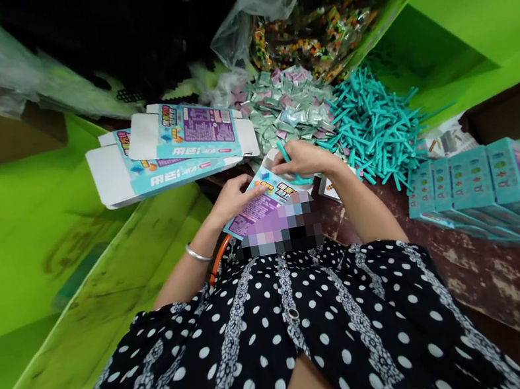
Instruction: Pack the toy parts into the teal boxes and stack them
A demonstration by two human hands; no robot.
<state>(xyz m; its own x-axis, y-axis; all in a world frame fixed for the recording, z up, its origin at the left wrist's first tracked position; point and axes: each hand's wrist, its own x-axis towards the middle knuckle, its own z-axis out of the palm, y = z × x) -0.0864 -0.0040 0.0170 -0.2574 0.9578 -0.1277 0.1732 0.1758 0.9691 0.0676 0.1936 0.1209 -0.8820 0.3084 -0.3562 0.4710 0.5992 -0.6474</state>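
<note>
One box (256, 212) sits in front of the torso. The left hand (235, 200), partly open, grips its side, thumb on the face. The right hand (301, 160), fingers curled, pinches at least one stick (284, 153) at the open end. At least two spare cartons (193, 129) lie left; at least five closed packs (503, 178) stand right, the last cut off. Pixelation hides the box's lower part. Its long axis runs diagonally, open end forward-right.
</note>
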